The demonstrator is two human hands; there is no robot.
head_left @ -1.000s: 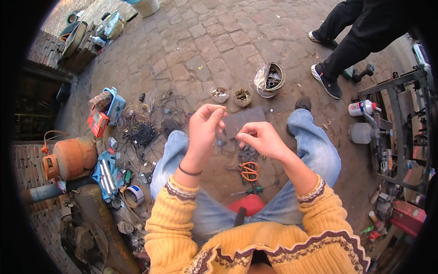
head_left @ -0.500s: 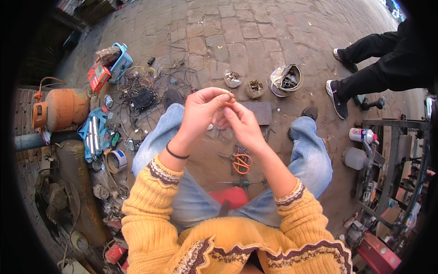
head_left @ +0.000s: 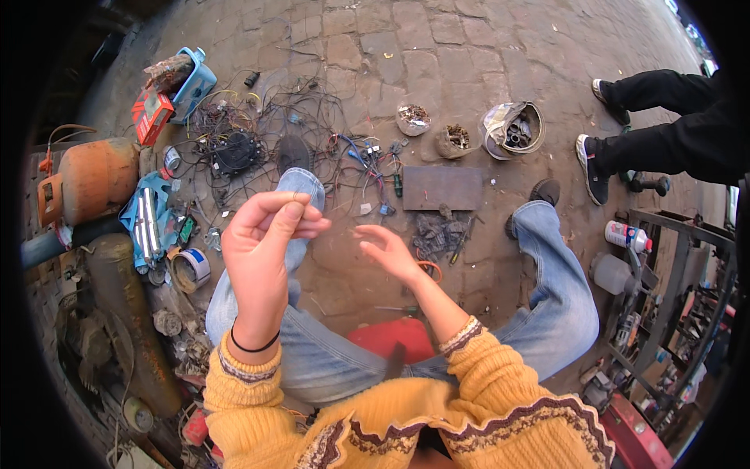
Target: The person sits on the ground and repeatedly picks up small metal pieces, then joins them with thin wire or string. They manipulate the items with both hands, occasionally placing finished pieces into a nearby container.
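Observation:
My left hand (head_left: pixel 266 244) is raised over my left knee, thumb and forefinger pinched together. Whatever lies between those fingertips is too small to name. To its right, my right hand (head_left: pixel 389 252) hangs apart from it with fingers spread and nothing visible in them. Beyond the hands lies a tangle of wires and connectors (head_left: pixel 367 160) on the ground. A flat dark metal plate (head_left: pixel 442 187) lies beside it. Nearer are a dark crumpled heap (head_left: pixel 441 234) and an orange handle (head_left: pixel 431 270), partly hidden by my right arm.
Two small tubs of metal bits (head_left: pixel 457 139) and a white bucket of parts (head_left: pixel 516 131) stand beyond the plate. An orange gas cylinder (head_left: pixel 98 181) and clutter line the left. At right are a metal rack (head_left: pixel 664 301) and another person's black-trousered legs (head_left: pixel 664 148).
My hands, close together before, have separated. The left moved left and nearer, still pinched; the right came down and its fingers opened. The view shifted, uncovering the plate and connectors.

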